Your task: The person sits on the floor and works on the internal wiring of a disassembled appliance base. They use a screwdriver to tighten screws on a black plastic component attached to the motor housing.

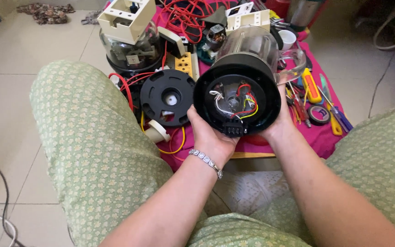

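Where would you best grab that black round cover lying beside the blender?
Probably by the outer rim of the black cover, coming from above on its near, left edge. It lies flat and round, its centre is only a small hole, and the blender, held in the left hand and right hand, crowds its right side.

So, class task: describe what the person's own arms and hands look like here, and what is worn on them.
Both forearms are bare, with no sleeves or gloves in view. The left hand has a silver bracelet of small linked stones around its wrist. The right hand and its wrist show no jewellery or watch.
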